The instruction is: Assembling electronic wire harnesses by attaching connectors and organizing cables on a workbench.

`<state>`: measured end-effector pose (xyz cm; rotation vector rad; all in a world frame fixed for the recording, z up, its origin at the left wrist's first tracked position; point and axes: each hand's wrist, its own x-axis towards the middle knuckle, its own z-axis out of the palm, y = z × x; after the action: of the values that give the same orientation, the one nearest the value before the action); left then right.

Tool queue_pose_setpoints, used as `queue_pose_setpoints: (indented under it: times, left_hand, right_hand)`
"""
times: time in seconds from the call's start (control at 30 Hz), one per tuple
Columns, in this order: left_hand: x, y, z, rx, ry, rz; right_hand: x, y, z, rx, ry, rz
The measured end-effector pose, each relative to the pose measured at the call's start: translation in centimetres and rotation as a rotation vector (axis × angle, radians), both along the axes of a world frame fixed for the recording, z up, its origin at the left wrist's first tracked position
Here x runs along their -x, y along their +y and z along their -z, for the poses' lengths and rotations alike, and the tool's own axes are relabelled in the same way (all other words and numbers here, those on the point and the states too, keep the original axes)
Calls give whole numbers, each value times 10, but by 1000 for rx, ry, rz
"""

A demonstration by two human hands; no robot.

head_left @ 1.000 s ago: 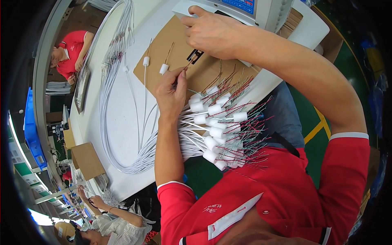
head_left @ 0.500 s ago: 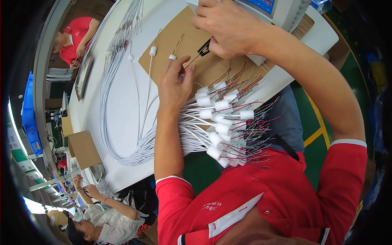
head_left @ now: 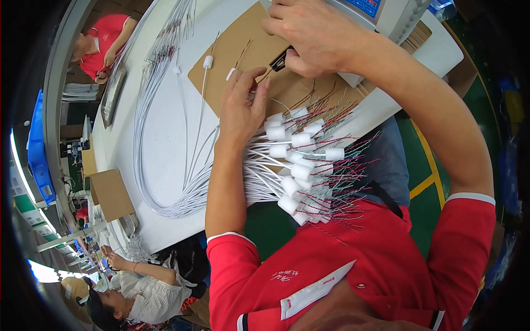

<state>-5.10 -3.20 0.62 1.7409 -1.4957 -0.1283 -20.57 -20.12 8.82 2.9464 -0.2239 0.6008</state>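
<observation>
Lying across the near edge of the worktop [head_left: 160,138], the bundle of thin white cables [head_left: 259,171] runs with its long axis left to right in the head view, its ends pointing right toward the person's torso. Each end carries a short white sleeve [head_left: 301,139], beyond which bared red and dark wire strands [head_left: 353,165] fan out past the worktop edge. To the left the same cables sweep into a wide loop [head_left: 160,182] on the white surface and trail up toward the far side. The left hand [head_left: 243,107] rests on the bundle just above the sleeved ends, fingers drawn together and pinching a single thin wire [head_left: 265,74] at the fingertips. The right hand [head_left: 309,36] sits just beyond it, curled with fingers pressed together against a small dark part [head_left: 280,59] at the foot of a grey machine [head_left: 386,16]; what it grips cannot be told. Both hands work over a brown cardboard sheet [head_left: 226,60], on which two separate sleeved cables [head_left: 205,71] lie pointing away from the person. Farther out, a brown box [head_left: 110,193] stands at the worktop's left edge, a person in red [head_left: 102,41] sits at the far end, and another person in a pale shirt [head_left: 138,292] sits at lower left.
</observation>
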Motion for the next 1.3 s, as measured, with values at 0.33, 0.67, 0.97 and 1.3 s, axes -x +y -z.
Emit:
queue_pose_setpoints:
  times: [0.33, 0.67, 0.97, 1.3]
  left_hand:
    - [-6, 5, -4, -68, 39, -2]
    - [-47, 32, -3, -370, 496, 194]
    - [-45, 35, -8, -302, 222, 93]
    - [-45, 41, -24, -133, 493, 232]
  right_hand:
    - [2, 4, -4, 1, 48, 24]
    - [10, 9, 5, 340, -175, -34]
    - [-5, 6, -4, 244, 305, 18]
    - [-4, 8, -9, 146, 328, 21]
